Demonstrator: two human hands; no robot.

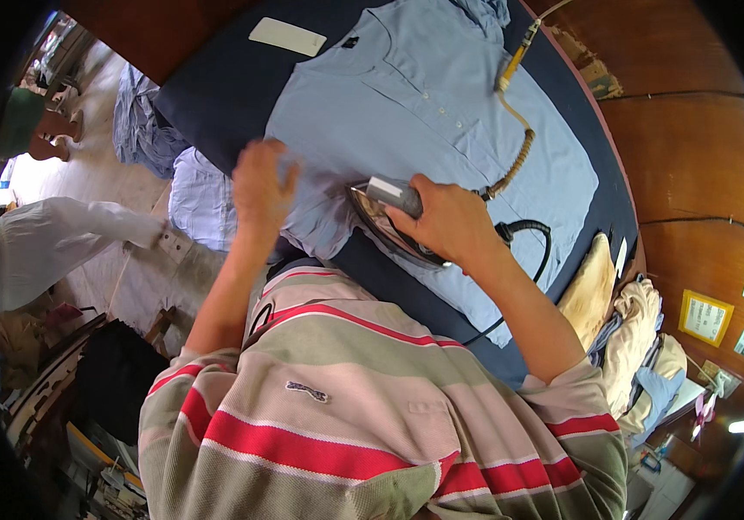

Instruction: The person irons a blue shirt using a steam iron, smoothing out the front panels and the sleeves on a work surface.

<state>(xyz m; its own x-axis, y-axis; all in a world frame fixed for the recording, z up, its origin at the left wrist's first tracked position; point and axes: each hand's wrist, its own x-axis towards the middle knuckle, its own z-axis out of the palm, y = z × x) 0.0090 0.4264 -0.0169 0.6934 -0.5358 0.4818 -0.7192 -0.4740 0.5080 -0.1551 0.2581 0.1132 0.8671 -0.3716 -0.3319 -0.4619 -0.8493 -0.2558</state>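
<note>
Head view: right fingers (424, 189) around iron (378, 217), its underside hidden; left fingers (259, 153) blurred, spread or closed unclear.

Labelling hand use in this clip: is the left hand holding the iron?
No, the right hand grips the iron, while the left hand is apart from it.

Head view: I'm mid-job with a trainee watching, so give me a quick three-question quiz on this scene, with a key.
1. Which hand holds the iron? A) left, B) right, C) both
2. True or false: the flat white rectangular item lies on the floor.
3. Fill in: the shirt spread over the dark blue cover is light ____.

Key:
1. B, the right hand
2. False; it lies on the dark blue cover.
3. blue
</note>
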